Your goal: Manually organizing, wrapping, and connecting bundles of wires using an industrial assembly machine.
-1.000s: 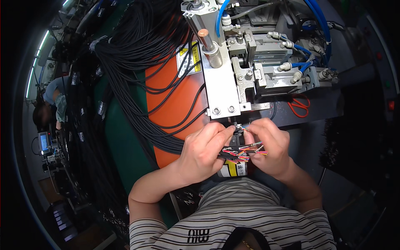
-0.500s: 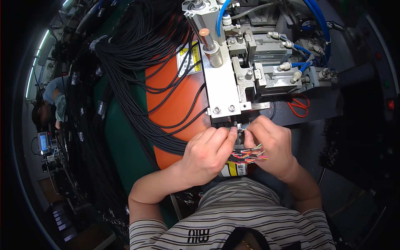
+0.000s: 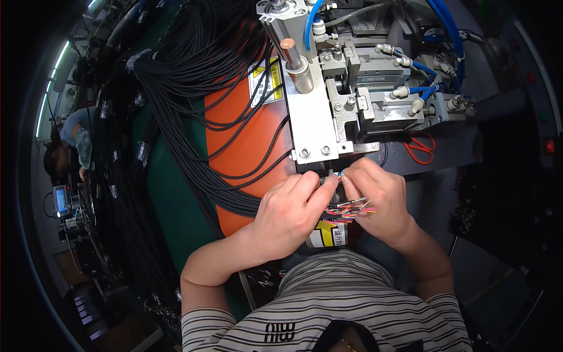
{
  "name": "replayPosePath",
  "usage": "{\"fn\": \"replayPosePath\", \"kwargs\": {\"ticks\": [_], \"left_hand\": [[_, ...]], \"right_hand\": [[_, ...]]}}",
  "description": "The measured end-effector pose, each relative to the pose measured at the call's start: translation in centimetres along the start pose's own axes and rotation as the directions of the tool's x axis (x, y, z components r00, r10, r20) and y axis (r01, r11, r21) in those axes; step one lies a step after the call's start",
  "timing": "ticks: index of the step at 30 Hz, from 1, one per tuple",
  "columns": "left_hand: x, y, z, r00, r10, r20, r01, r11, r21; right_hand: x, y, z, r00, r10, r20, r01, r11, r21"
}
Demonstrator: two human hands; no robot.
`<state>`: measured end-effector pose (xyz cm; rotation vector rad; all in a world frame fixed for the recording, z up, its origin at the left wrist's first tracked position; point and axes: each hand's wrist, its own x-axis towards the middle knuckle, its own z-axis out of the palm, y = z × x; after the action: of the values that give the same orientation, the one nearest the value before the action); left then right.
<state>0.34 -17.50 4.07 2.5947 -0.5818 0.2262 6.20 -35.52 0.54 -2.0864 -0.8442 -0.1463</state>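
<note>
Left hand (image 3: pixel 290 214) & right hand (image 3: pixel 375 199) pinch thin multicoloured wire ends (image 3: pixel 350 210) together — just below grey metal press machine (image 3: pixel 328 111), beside black cable bundle (image 3: pixel 199 88).

— What are the hands doing over there?

— The left hand (image 3: pixel 290 214) and right hand (image 3: pixel 375 199) meet just under the grey metal machine (image 3: pixel 346 100), fingertips pinching a thin wire end at its lower edge. A fan of coloured wires (image 3: pixel 352 210) spreads between them.

— And around them?

— A thick bundle of black cables (image 3: pixel 199 100) drapes across an orange panel (image 3: pixel 252 135). Orange-handled scissors (image 3: pixel 419 149) lie right of the machine, blue hoses (image 3: pixel 443 29) above.
</note>
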Motion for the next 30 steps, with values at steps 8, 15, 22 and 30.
{"fn": "replayPosePath", "kwargs": {"ticks": [8,15,22,30], "left_hand": [[0.3,0.0,-0.6,0.990,0.113,0.090,-0.119,0.991,0.064],[1.0,0.3,-0.7,0.985,0.091,0.149,-0.112,0.984,0.138],[1.2,0.3,-0.7,0.982,0.127,0.140,-0.150,0.974,0.172],[1.1,-0.1,-0.8,0.988,0.091,0.128,-0.107,0.986,0.129]], "right_hand": [[0.0,-0.3,-0.1,1.000,-0.016,0.017,0.017,0.997,-0.071],[1.3,-0.4,-1.4,0.984,-0.024,0.175,0.049,0.989,-0.140],[0.5,0.3,-0.8,0.986,-0.003,0.169,0.014,0.998,-0.064],[0.8,0.8,-0.6,0.995,-0.048,0.083,0.049,0.999,-0.003]]}}
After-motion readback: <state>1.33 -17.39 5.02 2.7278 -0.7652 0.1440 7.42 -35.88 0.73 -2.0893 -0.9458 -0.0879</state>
